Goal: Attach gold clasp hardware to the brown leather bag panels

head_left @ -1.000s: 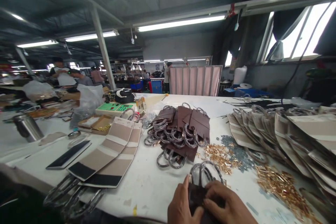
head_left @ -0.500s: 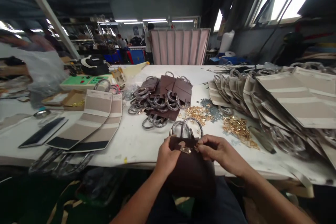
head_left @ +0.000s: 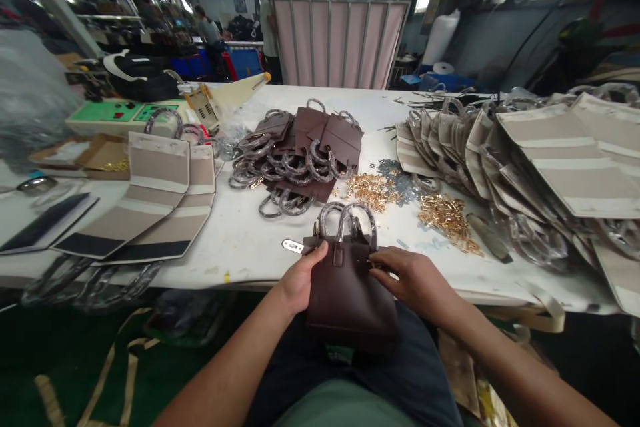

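Observation:
A small dark brown handbag [head_left: 353,293] stands upright over my lap at the table's front edge, its two handles wrapped in clear plastic. My left hand [head_left: 300,280] grips its upper left side, thumb in front and fingers hidden behind. From beside that thumb a strap with a shiny metal plate [head_left: 292,246] juts out to the left. At the bag's upper right side, my right hand [head_left: 407,273] is closed in a pinch on a small gold-coloured metal piece [head_left: 373,264], mostly covered by the fingers.
Brown bag pieces with wrapped handles [head_left: 305,153] are heaped mid-table. Gold metal fittings [head_left: 447,220] and grey fittings [head_left: 400,177] lie right of them. Beige-lined panels [head_left: 560,153] are stacked at right; more panels [head_left: 155,200] lie at left, near a green machine [head_left: 120,113].
The strap with the metal plate has swung from the bag's front out to the left. The bag's front faces me more openly, and the camera view has tipped down.

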Demonstrator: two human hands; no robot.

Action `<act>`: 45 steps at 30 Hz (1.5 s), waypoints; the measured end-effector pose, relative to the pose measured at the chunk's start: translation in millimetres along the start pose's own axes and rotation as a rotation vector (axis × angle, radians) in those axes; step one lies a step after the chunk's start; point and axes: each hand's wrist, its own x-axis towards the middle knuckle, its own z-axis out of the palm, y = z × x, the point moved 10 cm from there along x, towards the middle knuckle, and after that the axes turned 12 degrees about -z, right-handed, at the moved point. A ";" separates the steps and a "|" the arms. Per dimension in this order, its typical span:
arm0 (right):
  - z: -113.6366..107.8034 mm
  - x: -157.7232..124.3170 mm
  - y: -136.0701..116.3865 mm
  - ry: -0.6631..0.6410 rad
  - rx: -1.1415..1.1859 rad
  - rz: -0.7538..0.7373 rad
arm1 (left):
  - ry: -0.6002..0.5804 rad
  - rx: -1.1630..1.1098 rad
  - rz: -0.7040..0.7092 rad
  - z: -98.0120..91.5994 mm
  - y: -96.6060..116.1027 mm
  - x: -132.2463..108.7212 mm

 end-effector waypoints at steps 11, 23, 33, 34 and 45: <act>12.8 15.4 1.6 -0.006 -0.066 -0.053 | -0.108 -0.041 -0.032 -4.9 1.7 9.9; 34.2 33.0 1.7 -0.162 -0.193 -0.113 | -0.115 -0.064 -0.033 -9.9 3.2 12.5; 24.9 26.5 17.8 0.000 0.019 -0.082 | -0.159 -0.101 -0.059 -3.2 2.2 11.8; 23.3 25.8 21.3 0.028 0.044 -0.049 | -0.156 -0.102 -0.058 -3.1 2.5 11.7; 26.6 38.6 14.5 -0.133 -0.112 -0.037 | -0.077 -0.129 -0.045 -8.1 1.6 12.5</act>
